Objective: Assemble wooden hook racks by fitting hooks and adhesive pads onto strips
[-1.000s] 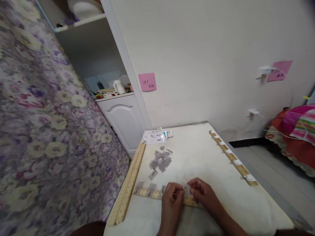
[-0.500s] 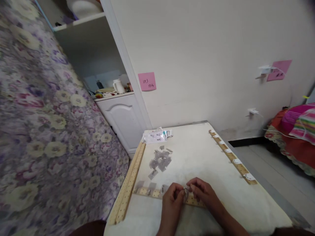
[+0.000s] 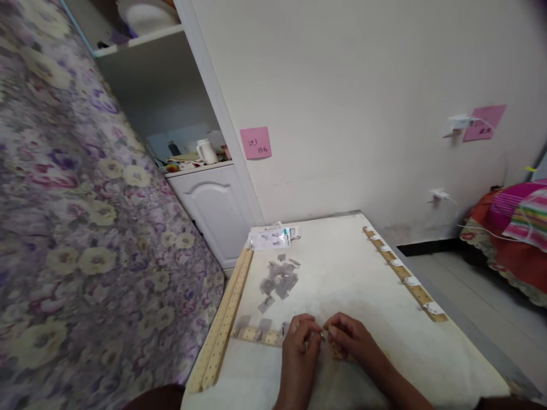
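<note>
Over a perforated wooden strip near the table's front, my two hands are close together. My left hand is closed, with a tiny metallic piece at its fingertips; its exact kind is too small to make out. My right hand is closed in a pinch just beside it, and whatever its fingertips hold is hidden. Small clear packets with metal bits rest along the strip's left part. My hands cover the strip's middle.
A pile of small clear packets lies beyond my left hand. Long perforated wooden strips run along the table's left side. Another strip with white tags lies along the right edge. A flat clear package sits at the back left.
My hands have stayed over the strip, fingers shifting slightly. The clear or shiny piece between the fingertips now shows less, with only a small metallic bit visible.
</note>
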The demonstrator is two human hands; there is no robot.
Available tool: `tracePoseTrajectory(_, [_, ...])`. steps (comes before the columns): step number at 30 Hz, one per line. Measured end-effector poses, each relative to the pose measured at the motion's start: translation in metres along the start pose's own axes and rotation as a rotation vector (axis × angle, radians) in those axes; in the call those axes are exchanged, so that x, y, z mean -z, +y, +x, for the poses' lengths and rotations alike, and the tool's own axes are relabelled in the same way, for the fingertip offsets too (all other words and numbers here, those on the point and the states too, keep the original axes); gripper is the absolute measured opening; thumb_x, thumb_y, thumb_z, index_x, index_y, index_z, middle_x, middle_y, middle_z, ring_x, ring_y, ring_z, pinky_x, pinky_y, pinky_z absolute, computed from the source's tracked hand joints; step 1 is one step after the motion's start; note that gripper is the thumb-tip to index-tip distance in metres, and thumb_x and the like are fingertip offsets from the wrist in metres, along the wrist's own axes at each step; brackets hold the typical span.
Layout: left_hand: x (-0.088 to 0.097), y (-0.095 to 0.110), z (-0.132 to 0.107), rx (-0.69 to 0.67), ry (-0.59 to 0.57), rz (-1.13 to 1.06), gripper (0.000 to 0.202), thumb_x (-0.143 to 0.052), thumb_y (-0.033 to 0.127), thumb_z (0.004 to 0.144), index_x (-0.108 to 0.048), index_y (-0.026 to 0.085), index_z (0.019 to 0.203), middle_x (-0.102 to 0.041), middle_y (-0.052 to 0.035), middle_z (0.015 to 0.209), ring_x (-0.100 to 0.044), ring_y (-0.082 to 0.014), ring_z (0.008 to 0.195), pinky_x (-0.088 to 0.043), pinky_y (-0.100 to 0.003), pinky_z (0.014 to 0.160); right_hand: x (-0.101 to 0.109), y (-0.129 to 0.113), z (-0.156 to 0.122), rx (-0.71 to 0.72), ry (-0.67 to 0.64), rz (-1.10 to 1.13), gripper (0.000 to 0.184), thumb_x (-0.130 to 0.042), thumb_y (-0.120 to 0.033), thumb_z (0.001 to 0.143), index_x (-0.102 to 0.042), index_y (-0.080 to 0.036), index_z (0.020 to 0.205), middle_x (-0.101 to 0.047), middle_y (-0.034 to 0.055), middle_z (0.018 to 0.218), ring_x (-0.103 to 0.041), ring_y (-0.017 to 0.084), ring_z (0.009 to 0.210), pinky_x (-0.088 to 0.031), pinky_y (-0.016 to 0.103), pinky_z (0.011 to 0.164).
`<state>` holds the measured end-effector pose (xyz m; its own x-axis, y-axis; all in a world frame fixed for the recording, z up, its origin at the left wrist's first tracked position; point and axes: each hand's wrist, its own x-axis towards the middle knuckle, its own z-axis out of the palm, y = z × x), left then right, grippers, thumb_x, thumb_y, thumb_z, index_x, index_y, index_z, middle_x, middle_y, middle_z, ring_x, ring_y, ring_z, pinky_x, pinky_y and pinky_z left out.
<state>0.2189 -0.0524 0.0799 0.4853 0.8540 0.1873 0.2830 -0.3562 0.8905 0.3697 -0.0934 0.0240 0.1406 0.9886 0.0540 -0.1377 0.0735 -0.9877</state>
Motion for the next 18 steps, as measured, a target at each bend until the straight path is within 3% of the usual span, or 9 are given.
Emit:
tracePoseTrajectory(4, [0.0,-0.003,0.002,0.031,0.01,-0.076,0.013,-0.05,0.017,0.077,-0.062,0.021,0.075,-0.054,-0.0063,0.103,-0.053,-0.0204,0.099,-0.045,-0.03,0.079,-0.001,0.003,0.001,-0.014,0.039,-0.02,0.032,-0.059,-0.046,0.076,-0.055,-0.015,0.085,-0.053,-0.0035,0.063,-0.048,0.007,0.047,-0.039,0.019,0.043])
tracePoseTrajectory(10, [0.001,-0.011,0.004,0.009,0.102,-0.087,0.009,-0.052,0.019,0.077,-0.06,0.02,0.074,-0.056,-0.0056,0.099,-0.054,-0.0198,0.096,-0.043,-0.029,0.08,-0.011,0.007,0.0,-0.13,-0.133,0.123,0.043,-0.068,-0.047,0.067,-0.051,-0.017,0.093,-0.061,-0.0005,0.069,-0.06,0.013,0.05,-0.045,0.022,0.043])
tracePoseTrajectory(13, [0.0,-0.014,0.003,0.032,0.108,-0.129,0.006,-0.053,0.021,0.076,-0.059,0.02,0.076,-0.058,-0.0045,0.092,-0.055,-0.019,0.088,-0.043,-0.029,0.075,-0.015,0.007,-0.002,-0.097,-0.144,0.175,0.037,-0.07,-0.039,0.065,-0.051,-0.017,0.086,-0.061,-0.0008,0.068,-0.061,0.013,0.054,-0.045,0.021,0.046])
tracePoseTrajectory(18, [0.0,-0.015,0.002,0.158,0.097,-0.16,0.006,-0.053,0.024,0.076,-0.057,0.019,0.076,-0.056,0.0009,0.069,-0.05,-0.0151,0.066,-0.04,-0.026,0.062,-0.014,0.0,-0.003,-0.052,-0.066,0.103,0.021,-0.063,-0.03,0.07,-0.054,-0.016,0.084,-0.054,-0.0054,0.06,-0.05,0.007,0.045,-0.041,0.021,0.046])
